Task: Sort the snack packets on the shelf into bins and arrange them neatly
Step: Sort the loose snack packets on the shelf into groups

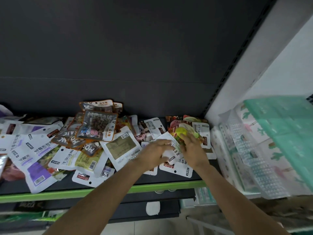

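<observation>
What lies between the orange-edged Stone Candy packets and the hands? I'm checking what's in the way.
In the head view, a white packet with a yellowish window lies flat between the Stone Candy packets and the hands, left, right.

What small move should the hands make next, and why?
Probably lift the white packet clear of the pile. Both the left hand and right hand already rest on it at the right end of the shelf, and loose packets lie overlapped beneath.
</observation>
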